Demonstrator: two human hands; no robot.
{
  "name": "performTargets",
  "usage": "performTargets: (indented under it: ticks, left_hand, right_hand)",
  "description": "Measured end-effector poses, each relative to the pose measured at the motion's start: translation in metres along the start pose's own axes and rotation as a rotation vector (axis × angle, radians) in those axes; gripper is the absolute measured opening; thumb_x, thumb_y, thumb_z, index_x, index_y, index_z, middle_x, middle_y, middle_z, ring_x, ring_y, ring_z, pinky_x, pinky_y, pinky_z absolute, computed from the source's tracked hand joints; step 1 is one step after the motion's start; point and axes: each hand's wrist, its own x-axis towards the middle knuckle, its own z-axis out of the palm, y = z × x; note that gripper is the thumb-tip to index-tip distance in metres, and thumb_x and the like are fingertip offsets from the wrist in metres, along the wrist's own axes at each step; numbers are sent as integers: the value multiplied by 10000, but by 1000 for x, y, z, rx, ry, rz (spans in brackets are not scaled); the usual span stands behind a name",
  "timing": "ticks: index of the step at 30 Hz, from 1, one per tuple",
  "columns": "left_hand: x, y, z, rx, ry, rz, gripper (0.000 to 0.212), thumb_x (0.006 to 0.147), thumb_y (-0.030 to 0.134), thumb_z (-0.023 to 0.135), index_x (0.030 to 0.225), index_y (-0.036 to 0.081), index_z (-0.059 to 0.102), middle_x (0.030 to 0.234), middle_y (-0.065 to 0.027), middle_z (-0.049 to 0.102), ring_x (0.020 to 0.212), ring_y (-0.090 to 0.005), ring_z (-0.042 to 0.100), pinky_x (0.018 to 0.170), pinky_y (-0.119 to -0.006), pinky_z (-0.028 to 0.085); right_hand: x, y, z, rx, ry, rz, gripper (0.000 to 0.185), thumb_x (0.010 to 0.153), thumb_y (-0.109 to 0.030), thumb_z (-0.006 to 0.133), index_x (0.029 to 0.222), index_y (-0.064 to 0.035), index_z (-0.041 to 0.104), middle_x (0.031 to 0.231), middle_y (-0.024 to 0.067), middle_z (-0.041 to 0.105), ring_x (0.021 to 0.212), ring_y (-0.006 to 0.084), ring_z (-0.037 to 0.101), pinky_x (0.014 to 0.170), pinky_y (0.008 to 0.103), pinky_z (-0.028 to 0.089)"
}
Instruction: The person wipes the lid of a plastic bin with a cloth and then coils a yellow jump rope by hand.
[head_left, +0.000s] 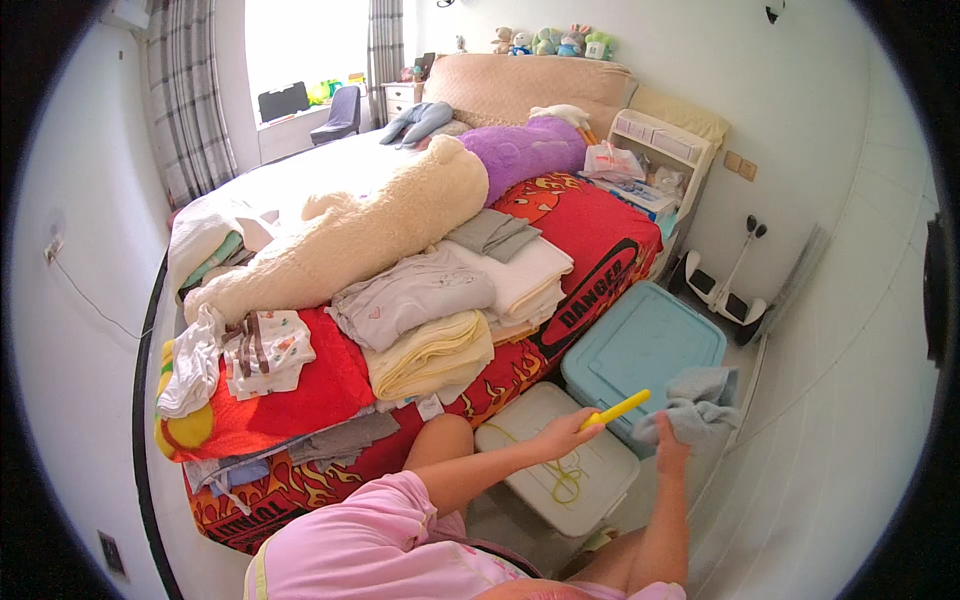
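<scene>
My left hand (562, 435) is closed around the yellow handle (616, 409) of a jump rope, or a similar corded thing. A thin yellow-green cord (564, 484) lies looped on the white lid (525, 435) of a storage box below that hand. To the right, my right hand (670, 437) grips a crumpled grey-blue cloth (694, 409), held over the near right corner of a blue storage box's lid (649, 345). Both hands are raised above the boxes, apart from each other.
Folded yellow towels (431, 356), a grey garment (412, 292) and white towels (517, 274) lie on the bed's red cover (592, 217). A long cream plush toy (352, 217) stretches across the bed. Beyond the blue box stands a white self-balancing scooter (724, 296) near the wall (832, 315).
</scene>
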Motion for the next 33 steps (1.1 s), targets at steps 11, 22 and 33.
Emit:
performTargets:
  ticks: [11,22,33]
  left_hand:
    - [-13,-13,42,-267,-154,114,455,891,363,458,1235,68,429,745,6,519,657,-87,484,589,-247,410]
    - [-16,-5,31,422,173,295,553,734,200,606,1236,97,397,945,-151,547,785,-327,563,654,-393,460]
    - [-12,2,23,-108,25,146,661,809,158,571,1325,188,161,858,-103,553,739,-223,558,648,-305,440]
  right_hand:
    - [18,5,7,351,64,188,395,717,-206,698,1033,-17,557,977,85,578,874,209,547,797,319,429]
    - [-29,-53,35,1084,-245,776,399,769,-208,644,1105,-71,476,980,51,526,909,183,512,790,317,438]
    - [-6,-82,25,1574,-422,642,539,836,-536,422,1093,-66,479,975,77,539,855,247,534,757,374,457]
